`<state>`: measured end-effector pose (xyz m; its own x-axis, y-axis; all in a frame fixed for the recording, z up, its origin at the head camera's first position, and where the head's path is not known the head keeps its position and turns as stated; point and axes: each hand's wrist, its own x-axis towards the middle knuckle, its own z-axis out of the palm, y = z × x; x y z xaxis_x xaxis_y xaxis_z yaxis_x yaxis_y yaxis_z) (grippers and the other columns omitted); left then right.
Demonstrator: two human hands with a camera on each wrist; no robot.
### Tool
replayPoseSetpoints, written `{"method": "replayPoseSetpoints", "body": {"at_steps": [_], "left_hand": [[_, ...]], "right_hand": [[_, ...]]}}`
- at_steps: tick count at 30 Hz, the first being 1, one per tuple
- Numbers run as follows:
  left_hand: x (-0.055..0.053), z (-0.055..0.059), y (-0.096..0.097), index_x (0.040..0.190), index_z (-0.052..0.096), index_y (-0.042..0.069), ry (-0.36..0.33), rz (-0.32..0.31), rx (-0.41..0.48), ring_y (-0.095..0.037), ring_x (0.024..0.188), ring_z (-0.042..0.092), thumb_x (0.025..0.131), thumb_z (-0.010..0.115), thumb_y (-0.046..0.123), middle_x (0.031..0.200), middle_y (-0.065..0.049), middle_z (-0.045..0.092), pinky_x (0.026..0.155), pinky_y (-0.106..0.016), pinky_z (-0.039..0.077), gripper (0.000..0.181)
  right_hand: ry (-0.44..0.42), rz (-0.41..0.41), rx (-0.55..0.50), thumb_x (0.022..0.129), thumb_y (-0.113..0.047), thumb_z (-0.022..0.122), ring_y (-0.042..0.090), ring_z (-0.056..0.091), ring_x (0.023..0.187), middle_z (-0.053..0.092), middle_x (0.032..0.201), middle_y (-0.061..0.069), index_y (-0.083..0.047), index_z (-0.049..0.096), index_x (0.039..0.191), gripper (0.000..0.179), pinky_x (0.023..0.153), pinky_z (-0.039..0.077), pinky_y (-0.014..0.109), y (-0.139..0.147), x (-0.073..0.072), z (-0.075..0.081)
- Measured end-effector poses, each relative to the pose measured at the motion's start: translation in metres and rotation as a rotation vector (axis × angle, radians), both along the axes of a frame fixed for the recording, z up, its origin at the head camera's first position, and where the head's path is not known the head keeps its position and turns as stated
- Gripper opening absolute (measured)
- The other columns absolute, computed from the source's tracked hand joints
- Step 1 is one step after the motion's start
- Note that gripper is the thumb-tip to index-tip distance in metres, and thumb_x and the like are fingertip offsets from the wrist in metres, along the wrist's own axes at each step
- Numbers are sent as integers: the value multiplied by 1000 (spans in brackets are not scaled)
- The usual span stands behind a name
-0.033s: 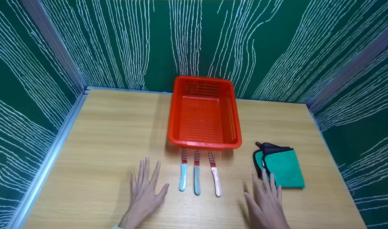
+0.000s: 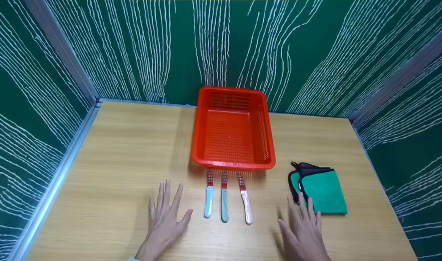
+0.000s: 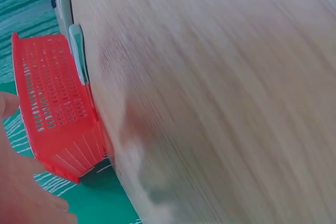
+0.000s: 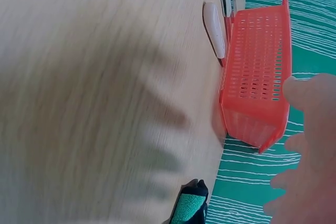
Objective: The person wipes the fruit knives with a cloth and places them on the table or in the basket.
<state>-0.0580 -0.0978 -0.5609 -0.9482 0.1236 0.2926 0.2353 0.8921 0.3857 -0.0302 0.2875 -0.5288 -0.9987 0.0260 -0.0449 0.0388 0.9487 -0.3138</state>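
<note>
Three knives lie side by side on the wooden table (image 2: 126,145), their shiny blades towards the basket: one with a light blue handle (image 2: 209,203), one with a grey-green handle (image 2: 224,206) and one with a pale pink handle (image 2: 246,208). To their left is my left hand (image 2: 164,221), palm down, fingers spread, holding nothing. My right hand (image 2: 306,232) is to their right, fingers extended, above its own shadow. Its fingertips overlap the near left corner of a folded green cloth (image 2: 324,190) with black edging in the head view; contact is unclear.
A red plastic basket (image 2: 199,127) with perforated sides stands behind the knives, near the back wall. Green panels (image 2: 181,47) with white wavy lines enclose the table at the back and both sides, with metal framing (image 2: 72,145) along the left edge.
</note>
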Motion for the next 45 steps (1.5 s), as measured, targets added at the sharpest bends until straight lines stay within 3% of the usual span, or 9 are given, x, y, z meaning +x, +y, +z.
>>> {"method": "replayPoseSetpoints", "body": {"at_steps": [11, 16, 24, 29, 33, 39, 45], "left_hand": [[1, -1, 2, 148, 33, 16, -20, 9, 5, -37, 141, 10, 84, 62, 49, 155, -19, 12, 106, -69, 10, 78], [1, 0, 4, 148, 31, 15, -53, 0, 30, -38, 141, 12, 85, 62, 48, 154, -20, 16, 106, -68, 12, 78], [4, 6, 12, 147, 31, 9, -142, -75, 208, -34, 141, 16, 88, 62, 43, 154, -16, 21, 110, -59, 18, 75], [4, 10, 18, 141, 41, 8, -147, -96, 349, -30, 138, 28, 87, 67, 35, 149, -13, 34, 109, -51, 30, 66], [4, 11, 23, 135, 48, 9, -142, -100, 437, -28, 131, 40, 85, 70, 28, 141, -9, 45, 105, -45, 37, 58], [1, 10, 28, 125, 56, 10, -124, -96, 541, -23, 118, 52, 81, 74, 17, 125, -3, 55, 99, -39, 44, 48], [-1, 9, 37, 122, 57, 9, -179, -86, 594, -22, 112, 56, 79, 76, 13, 121, -2, 56, 94, -37, 48, 47]], "right_hand": [[-26, -18, -47, 92, -63, 40, 42, -11, 140, -3, 157, 16, -11, 23, 151, 80, 102, -11, 70, -2, 1, 5], [-16, -41, -87, 92, -64, 39, 39, -12, 141, -1, 158, 14, -14, 22, 151, 79, 106, -10, 65, -5, 2, 8], [48, -78, -158, 89, -62, 46, 39, 1, 142, 13, 157, 13, -16, 30, 149, 77, 106, 8, 69, -9, 4, 15], [236, -38, -231, 87, -29, 69, 36, 14, 141, 28, 150, 13, -12, 46, 140, 59, 102, 25, 67, -9, 6, 15], [364, 3, -259, 81, -12, 75, 36, 24, 136, 37, 143, 14, -11, 53, 133, 57, 97, 35, 65, -7, 5, 13], [386, -29, -231, 80, -11, 76, 35, 34, 128, 41, 138, 15, -8, 54, 130, 55, 94, 41, 60, -6, 0, 11], [388, -63, -231, 81, -9, 75, 36, 39, 123, 44, 136, 17, -8, 53, 131, 55, 92, 44, 58, -3, -9, 11]]}}
